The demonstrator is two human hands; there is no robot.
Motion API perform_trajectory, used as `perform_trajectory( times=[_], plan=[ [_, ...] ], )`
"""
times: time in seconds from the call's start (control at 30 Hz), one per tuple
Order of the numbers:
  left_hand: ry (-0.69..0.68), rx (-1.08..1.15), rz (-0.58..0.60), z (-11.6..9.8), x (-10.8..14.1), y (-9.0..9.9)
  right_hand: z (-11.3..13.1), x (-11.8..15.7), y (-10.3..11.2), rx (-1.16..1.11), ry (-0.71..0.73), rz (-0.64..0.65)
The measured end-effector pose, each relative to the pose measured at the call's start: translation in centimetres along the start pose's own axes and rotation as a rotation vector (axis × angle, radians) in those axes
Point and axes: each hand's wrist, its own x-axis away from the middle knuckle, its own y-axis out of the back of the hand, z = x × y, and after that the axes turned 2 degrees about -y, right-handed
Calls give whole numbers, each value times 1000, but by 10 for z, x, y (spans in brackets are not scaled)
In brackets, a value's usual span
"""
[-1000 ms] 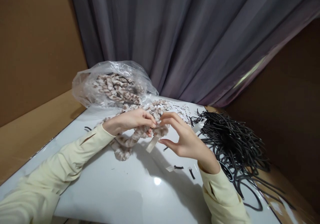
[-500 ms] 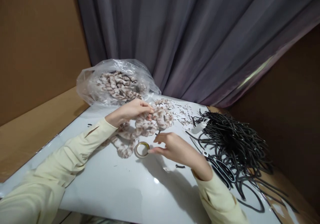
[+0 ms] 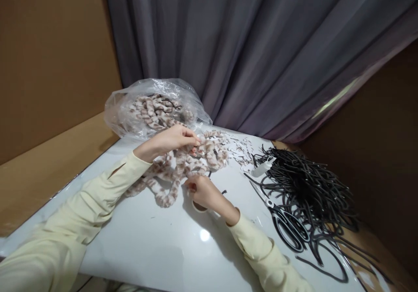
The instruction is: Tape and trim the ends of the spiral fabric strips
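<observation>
And there goes the right hand (image 3: 205, 192): off the plush tubes (image 3: 165, 196) where both hands were working a second ago, and now down over the tape roll (image 3: 198, 207), which lies mostly hidden beneath it. Its fingers are curled inward, though from here we can't tell whether they grip the roll or just a loose end. That leaves the left hand (image 3: 176, 140) minding the fabric alone, as we read it, thumb and fingertips pinched together on the plush; just which bit, we can't make out.

The tubes themselves sprawl across the middle of the table (image 3: 137, 244), reaching toward its far edge: soft, thick pile, cream mottled with brown, bent into loose loops and bunched like fat caterpillars. More of the same fill the clear plastic bag (image 3: 117, 109) at the far left corner, thin film, crinkled and glossy under the light.

Over by the right edge we've got a great tangle of black cords (image 3: 307, 183), slim and smooth, some spilling past the rim. A translucent squeeze bottle (image 3: 261, 168) leans its nozzle against them, and the scissors (image 3: 287, 226) lie alongside, dark handles with pale trim. Small scraps (image 3: 240, 148) litter the far right corner, all on a slick white top that throws back a bright spot near the middle.
</observation>
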Motion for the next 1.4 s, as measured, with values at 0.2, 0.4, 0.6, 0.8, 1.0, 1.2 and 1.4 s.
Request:
perform_trajectory(
  times=[0.2, 0.4, 0.6, 0.8, 1.0, 1.2, 1.4],
  plan=[
    [12, -90, 33, -5, 5, -5, 3, 8, 20, -62, 22, -3],
    [-21, -100, 153, 7, 2, -11, 17, 31, 61, -141, 47, -156],
    [-60, -124, 239, 6, 7, -20, 29, 48, 84, -44, 273, -439],
    [-36, -103, 277, -3, 11, -23, 21, 43, 85, -88, 266, -571],
    [-62, -167, 218, -2, 12, -23, 22, 40, 83, -61, 247, -633],
    [-59, -165, 199, 1, 11, -22, 21, 37, 78, -100, 235, -698],
    [-36, -187, 177, -5, 14, -22, 22, 37, 78, -192, 214, -728]
  ],
)
